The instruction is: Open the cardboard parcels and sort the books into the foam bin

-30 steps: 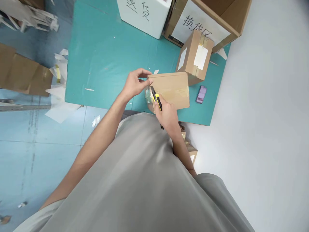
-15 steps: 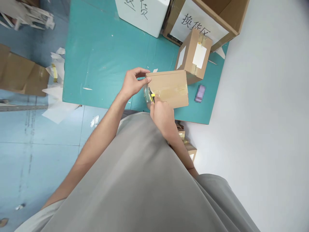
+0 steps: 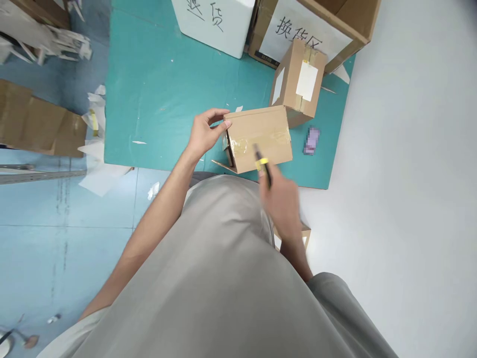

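Observation:
My left hand (image 3: 207, 130) grips the left corner of a small cardboard box (image 3: 257, 127), thumb on top and fingers at the far edge. Clear tape runs along the box's upper face. At its left end a flap (image 3: 225, 165) stands out and a dark gap shows beside it. My right hand (image 3: 281, 201) is closed around a yellow and black utility knife (image 3: 263, 165), slightly blurred, over the box's near edge. The knife's tip points up and to the left, above the tape.
A taped carton with white labels (image 3: 298, 82) touches the box's far side. Behind it stand a large open carton (image 3: 257, 42) and a white bin (image 3: 212, 30) with handwritten signs. A pixelated purple object (image 3: 311, 140) lies at right on the teal table (image 3: 149, 89). Flattened cardboard (image 3: 40, 119) lies left.
My right hand has drawn the knife away from the box's left end, toward the right and nearer to me. The end flap now stands out. My left hand keeps its hold.

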`<control>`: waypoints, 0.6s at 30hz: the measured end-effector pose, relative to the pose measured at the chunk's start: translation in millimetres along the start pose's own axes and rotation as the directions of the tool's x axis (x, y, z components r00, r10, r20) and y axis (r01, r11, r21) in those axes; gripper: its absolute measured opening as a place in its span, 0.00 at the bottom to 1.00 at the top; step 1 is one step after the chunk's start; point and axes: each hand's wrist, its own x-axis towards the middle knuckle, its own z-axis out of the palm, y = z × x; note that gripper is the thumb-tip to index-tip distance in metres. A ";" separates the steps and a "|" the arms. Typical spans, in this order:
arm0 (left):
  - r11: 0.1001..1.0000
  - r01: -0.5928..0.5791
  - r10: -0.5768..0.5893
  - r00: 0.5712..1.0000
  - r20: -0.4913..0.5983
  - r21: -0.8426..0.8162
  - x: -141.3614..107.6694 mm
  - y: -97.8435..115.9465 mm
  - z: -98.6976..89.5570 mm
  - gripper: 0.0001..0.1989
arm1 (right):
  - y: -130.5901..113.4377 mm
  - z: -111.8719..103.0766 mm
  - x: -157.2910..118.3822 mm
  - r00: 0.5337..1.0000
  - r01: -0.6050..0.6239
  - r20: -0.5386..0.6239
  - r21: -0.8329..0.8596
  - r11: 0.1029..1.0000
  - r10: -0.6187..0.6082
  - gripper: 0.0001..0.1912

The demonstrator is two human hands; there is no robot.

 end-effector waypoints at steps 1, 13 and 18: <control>1.000 -0.006 0.006 1.000 -0.004 0.006 -0.2 0.2 1.1 0.27 | 15.8 -0.9 10.8 0.989 -0.080 -0.123 0.031 0.996 0.083 0.30; 0.969 0.009 0.036 0.984 -0.176 0.247 -20.4 -1.9 -20.8 0.36 | 36.5 57.0 56.8 0.941 -0.182 -0.223 0.304 0.935 0.255 0.24; 0.846 -0.031 0.167 0.964 -0.209 0.532 -27.2 32.6 -35.8 0.28 | 18.9 62.0 45.7 0.982 -0.108 -0.110 0.327 0.939 0.152 0.22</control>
